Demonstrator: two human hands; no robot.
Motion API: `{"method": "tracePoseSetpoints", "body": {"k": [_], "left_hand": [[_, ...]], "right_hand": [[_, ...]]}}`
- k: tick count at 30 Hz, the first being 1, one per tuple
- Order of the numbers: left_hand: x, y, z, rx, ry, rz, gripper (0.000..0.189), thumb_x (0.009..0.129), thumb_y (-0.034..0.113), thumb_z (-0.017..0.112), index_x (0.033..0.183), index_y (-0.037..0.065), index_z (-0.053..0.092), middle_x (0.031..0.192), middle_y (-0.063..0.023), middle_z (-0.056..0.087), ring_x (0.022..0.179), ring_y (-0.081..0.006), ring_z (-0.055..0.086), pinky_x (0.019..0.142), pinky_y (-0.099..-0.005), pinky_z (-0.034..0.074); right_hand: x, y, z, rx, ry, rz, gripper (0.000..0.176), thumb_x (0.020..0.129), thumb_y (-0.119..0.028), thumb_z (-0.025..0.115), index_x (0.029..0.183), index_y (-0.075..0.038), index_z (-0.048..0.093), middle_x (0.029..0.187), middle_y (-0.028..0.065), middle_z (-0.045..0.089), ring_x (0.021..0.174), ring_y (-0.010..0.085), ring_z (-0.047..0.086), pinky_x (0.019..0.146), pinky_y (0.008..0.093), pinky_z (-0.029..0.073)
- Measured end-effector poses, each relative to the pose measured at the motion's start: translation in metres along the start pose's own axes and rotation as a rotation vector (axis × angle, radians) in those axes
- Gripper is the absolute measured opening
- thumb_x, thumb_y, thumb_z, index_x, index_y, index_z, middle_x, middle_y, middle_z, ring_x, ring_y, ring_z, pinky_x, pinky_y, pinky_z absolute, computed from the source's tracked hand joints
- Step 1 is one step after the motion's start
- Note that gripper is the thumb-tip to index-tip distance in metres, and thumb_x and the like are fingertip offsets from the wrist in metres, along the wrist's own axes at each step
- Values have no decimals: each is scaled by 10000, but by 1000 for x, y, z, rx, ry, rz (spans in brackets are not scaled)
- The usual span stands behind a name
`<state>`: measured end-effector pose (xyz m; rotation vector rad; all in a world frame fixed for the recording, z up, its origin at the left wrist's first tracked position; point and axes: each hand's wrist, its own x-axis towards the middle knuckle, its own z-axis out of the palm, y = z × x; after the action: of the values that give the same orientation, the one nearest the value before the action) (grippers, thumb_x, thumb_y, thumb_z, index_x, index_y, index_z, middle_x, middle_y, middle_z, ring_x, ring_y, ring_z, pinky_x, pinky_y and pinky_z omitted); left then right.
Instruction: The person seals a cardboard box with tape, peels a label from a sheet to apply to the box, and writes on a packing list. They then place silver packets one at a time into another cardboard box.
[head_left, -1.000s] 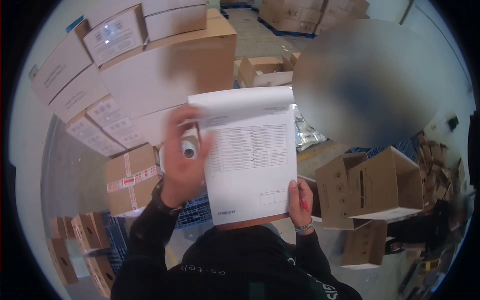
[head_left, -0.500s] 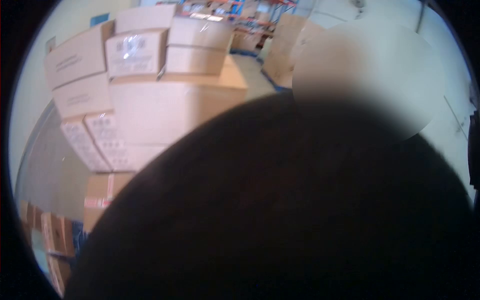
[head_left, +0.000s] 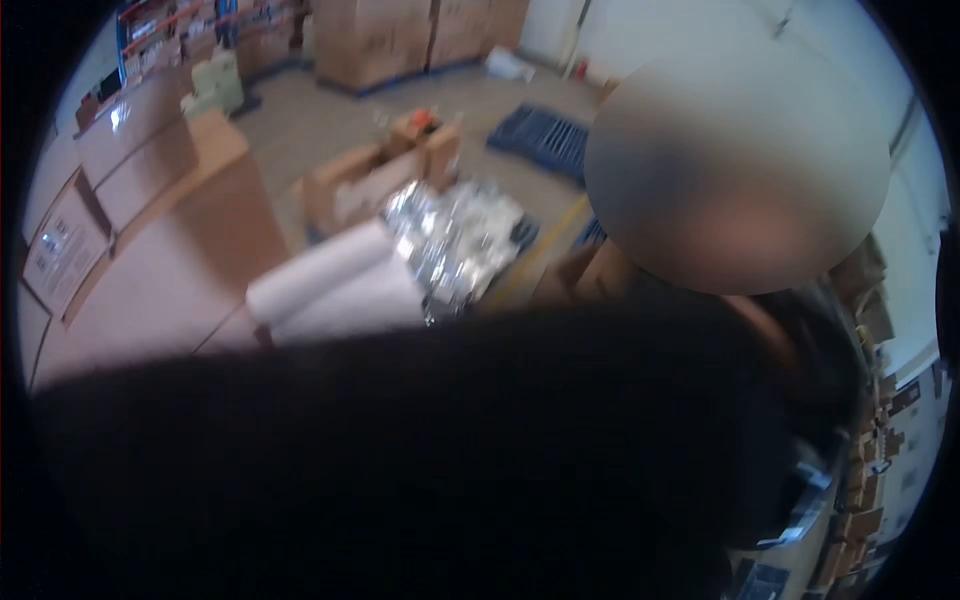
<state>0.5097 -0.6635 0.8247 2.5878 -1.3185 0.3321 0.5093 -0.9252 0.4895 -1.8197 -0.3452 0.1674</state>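
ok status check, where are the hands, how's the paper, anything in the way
Both hands out of sight. Paper in view, top edge curled, lower part hidden. Large dark shape blocking the lower view.

Head-worn view, forward and down.

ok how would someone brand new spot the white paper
Start at the tall carton stack on the left of the view, then look right to the shiny silvery heap. The white paper shows between them, its far edge curled over. Its plain, matte face sets it apart from the glittering heap.
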Motion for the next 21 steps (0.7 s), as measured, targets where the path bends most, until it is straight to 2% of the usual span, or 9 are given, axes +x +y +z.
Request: {"method": "tracePoseSetpoints", "body": {"k": [4,7,8,9,12,15,18,21], "left_hand": [[-51,13,-46,137,115,-24,315,907,215,626,1145,11,648,1094,-135,646,1017,-260,629,926,-387,500],[-78,28,-75,240,198,26,322,909,218,623,1151,6,644,1097,-138,642,1020,-262,625,930,-388,497],[-68,64,-89,269,212,66,325,910,219,621,1154,5,642,1098,-139,640,1021,-263,624,931,-388,496],[-71,69,-93,291,227,91,328,910,220,620,1156,3,641,1100,-140,639,1022,-263,622,932,-389,495],[-80,91,-91,321,267,170,336,913,222,616,1162,-1,637,1103,-143,635,1025,-266,618,935,-389,492],[-87,104,-93,328,290,205,344,915,225,613,1169,-6,633,1106,-146,631,1028,-268,614,939,-390,489],[-90,109,-89,334,311,217,352,917,228,609,1175,-10,629,1110,-149,626,1031,-270,610,942,-391,486],[-92,107,-84,339,331,213,360,919,230,605,1182,-15,625,1113,-152,622,1034,-273,606,946,-391,482]], "right_hand": [[5,-4,7,31,16,3,303,1068,-253,542,1129,24,647,930,79,686,843,134,633,771,293,507],[18,2,18,72,93,-38,284,1054,-263,566,1093,8,639,815,104,637,725,148,582,688,315,482],[-8,-10,-5,85,112,-58,278,1049,-267,574,1081,3,636,777,113,621,686,153,564,660,322,474],[-5,-17,-5,112,135,-85,280,1048,-272,571,1058,-1,638,752,110,604,656,150,548,636,325,465],[0,8,-7,14,108,15,287,1044,-286,573,1042,-7,641,745,105,596,650,153,546,631,328,462],[1,-3,-6,-6,67,51,297,1040,-300,576,1017,-10,638,733,109,587,646,174,547,637,342,460],[4,8,4,14,54,-2,304,1067,-284,550,1082,8,633,862,57,656,794,82,575,725,266,482],[3,13,-2,-5,29,-3,293,1067,-274,552,1087,7,632,872,45,649,814,68,567,729,259,478]]}}
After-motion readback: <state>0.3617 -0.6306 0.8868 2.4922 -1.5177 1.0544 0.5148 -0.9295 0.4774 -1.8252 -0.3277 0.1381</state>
